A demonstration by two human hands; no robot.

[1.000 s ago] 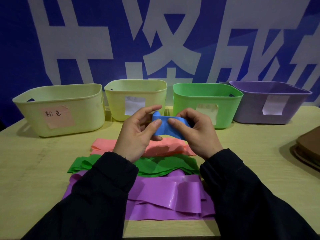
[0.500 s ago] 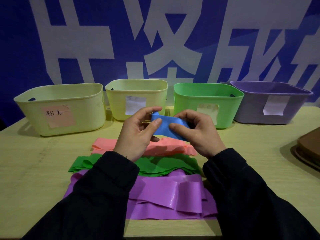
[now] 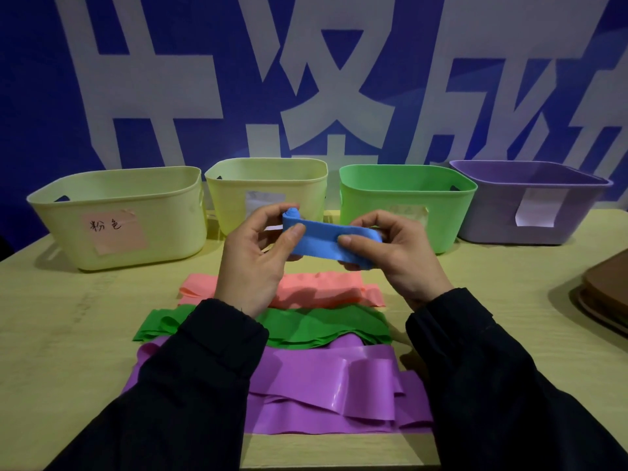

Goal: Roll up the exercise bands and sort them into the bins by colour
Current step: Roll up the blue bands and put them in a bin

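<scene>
So the blue band is held up over the desk, long axis running 9 to 3. Left hand pinches the rolled end at 9, right hand pinches the loose tail at 3, so I'd guess rolling heads toward 3.

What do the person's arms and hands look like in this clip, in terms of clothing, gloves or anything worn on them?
Both arms are covered to the wrist by long black sleeves of a matte, slightly creased fabric, with a plain cuff on each. The left hand and right hand are bare: no gloves, and no rings, watch or markings show. No logo or pattern is visible on the left sleeve or the right sleeve.
</scene>
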